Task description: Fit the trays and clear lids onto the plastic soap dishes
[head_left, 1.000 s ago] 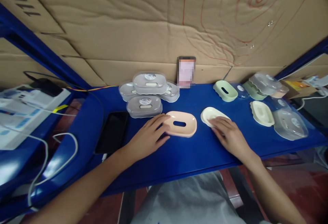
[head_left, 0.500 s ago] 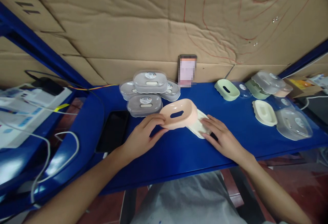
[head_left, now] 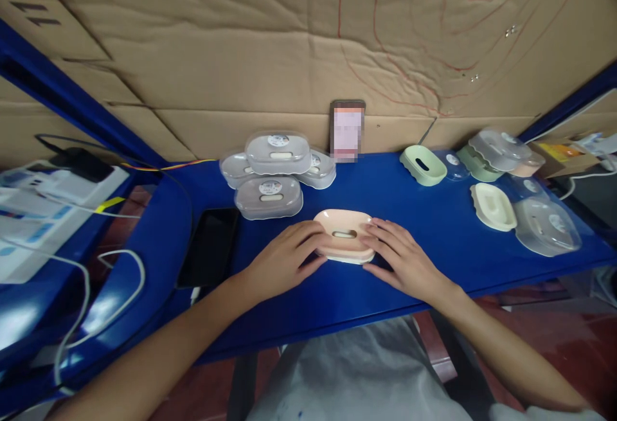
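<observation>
A peach soap dish (head_left: 344,228) with a slot in its middle sits on a cream base tray (head_left: 348,257), of which only the lower edge shows, on the blue table (head_left: 434,247). My left hand (head_left: 284,259) grips the dish's left end. My right hand (head_left: 403,261) grips its right end with the fingers spread along the rim. Both hands press the stacked pair against the table surface.
Several clear-lidded soap boxes (head_left: 268,197) are stacked behind my left hand. A black phone (head_left: 210,246) lies at the left. Another phone (head_left: 347,130) leans on the cardboard wall. A green dish (head_left: 423,165), a cream tray (head_left: 492,206) and clear lids (head_left: 547,227) lie at the right.
My left hand lifted the peach dish and set it on the cream tray, which my right hand slid leftward under it. Both hands now hold the stacked pair.
</observation>
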The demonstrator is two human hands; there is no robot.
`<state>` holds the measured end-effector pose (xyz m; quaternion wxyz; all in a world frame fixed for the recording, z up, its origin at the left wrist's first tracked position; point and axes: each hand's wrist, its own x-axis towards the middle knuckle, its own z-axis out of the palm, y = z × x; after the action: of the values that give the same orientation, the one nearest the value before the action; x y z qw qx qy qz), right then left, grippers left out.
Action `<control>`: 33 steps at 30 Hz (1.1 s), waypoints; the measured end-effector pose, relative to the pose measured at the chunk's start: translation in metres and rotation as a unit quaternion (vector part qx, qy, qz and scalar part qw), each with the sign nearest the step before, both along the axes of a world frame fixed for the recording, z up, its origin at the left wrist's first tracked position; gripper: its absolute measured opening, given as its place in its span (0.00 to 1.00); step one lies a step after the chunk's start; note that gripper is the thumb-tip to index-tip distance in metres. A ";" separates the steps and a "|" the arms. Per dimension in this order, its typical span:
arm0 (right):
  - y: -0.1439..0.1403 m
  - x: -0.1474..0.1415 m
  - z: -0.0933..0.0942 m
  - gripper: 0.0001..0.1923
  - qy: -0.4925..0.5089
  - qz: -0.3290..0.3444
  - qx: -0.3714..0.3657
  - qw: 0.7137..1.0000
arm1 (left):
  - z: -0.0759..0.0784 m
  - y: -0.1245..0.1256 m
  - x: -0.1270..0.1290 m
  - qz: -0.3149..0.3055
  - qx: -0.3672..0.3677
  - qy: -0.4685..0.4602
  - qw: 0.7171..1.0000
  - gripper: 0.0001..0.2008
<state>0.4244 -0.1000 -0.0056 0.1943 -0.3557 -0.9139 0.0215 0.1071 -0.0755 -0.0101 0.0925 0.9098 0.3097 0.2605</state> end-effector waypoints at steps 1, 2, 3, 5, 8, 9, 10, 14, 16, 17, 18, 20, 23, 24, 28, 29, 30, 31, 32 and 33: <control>0.000 -0.001 -0.001 0.28 0.002 -0.004 0.006 1.000 | 0.000 0.001 0.000 -0.004 0.001 0.019 1.000 0.15; 0.001 -0.001 -0.001 0.25 0.004 -0.007 0.012 1.000 | 0.001 0.001 0.001 -0.007 0.002 0.036 0.999 0.17; 0.001 -0.001 -0.002 0.24 0.003 -0.009 0.016 1.000 | 0.001 0.001 0.001 -0.008 0.004 0.049 0.999 0.19; 0.000 0.000 -0.005 0.21 -0.004 -0.010 0.025 1.000 | 0.001 0.001 0.001 -0.005 0.011 0.065 0.998 0.17; -0.004 -0.002 -0.007 0.19 -0.017 -0.004 0.036 0.999 | 0.001 0.001 0.001 -0.009 0.024 0.074 0.997 0.13; -0.005 -0.003 -0.007 0.20 -0.020 0.001 0.038 0.999 | 0.001 0.001 0.000 -0.012 0.030 0.076 0.997 0.12; -0.005 -0.003 -0.006 0.20 -0.023 0.010 0.037 0.999 | 0.001 0.000 0.000 -0.017 0.036 0.076 0.996 0.12; 0.012 0.019 0.007 0.25 -0.030 0.012 0.017 0.999 | 0.003 -0.003 -0.004 -0.020 0.044 0.076 0.996 0.13; 0.036 0.049 0.018 0.26 -0.028 -0.088 0.026 0.995 | 0.004 -0.004 -0.006 -0.004 0.039 0.069 0.997 0.14; 0.052 0.068 0.023 0.27 -0.028 -0.167 0.032 0.985 | 0.004 -0.005 -0.007 0.008 0.038 0.063 0.997 0.14; 0.069 0.089 0.027 0.28 -0.030 -0.257 0.039 0.965 | 0.004 -0.005 -0.008 0.019 0.039 0.056 0.998 0.14; 0.103 0.126 0.030 0.31 -0.043 -0.391 0.034 0.919 | 0.003 -0.005 -0.009 0.032 0.036 0.044 0.998 0.14; 0.138 0.160 0.022 0.31 -0.060 -0.442 0.001 0.895 | 0.002 -0.004 -0.011 0.030 0.021 0.045 0.998 0.16; 0.144 0.164 0.017 0.31 -0.066 -0.447 -0.011 0.892 | 0.002 -0.003 -0.012 0.028 0.018 0.048 0.998 0.16; 0.147 0.162 -0.005 0.35 -0.075 -0.465 -0.029 0.881 | 0.004 -0.003 -0.013 0.019 0.014 0.050 0.998 0.16; 0.145 0.161 -0.008 0.38 -0.067 -0.468 -0.026 0.881 | 0.005 -0.003 -0.013 0.017 0.012 0.046 0.999 0.16; 0.144 0.161 -0.009 0.39 -0.055 -0.468 -0.022 0.882 | 0.006 -0.003 -0.014 0.017 0.010 0.042 0.999 0.16; 0.143 0.162 -0.009 0.39 -0.033 -0.465 -0.016 0.885 | 0.007 -0.002 -0.014 0.017 0.006 0.035 0.999 0.16; 0.142 0.164 -0.006 0.37 -0.007 -0.462 -0.007 0.887 | 0.007 -0.001 -0.014 0.015 0.003 0.028 0.999 0.15; 0.141 0.165 -0.002 0.34 0.017 -0.461 0.003 0.887 | 0.008 0.000 -0.014 0.011 0.000 0.019 1.000 0.15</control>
<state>0.5896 0.0415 -0.0076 0.1991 -0.7356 -0.6439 -0.0673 0.0928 -0.0755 -0.0024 0.0841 0.9112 0.3210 0.2443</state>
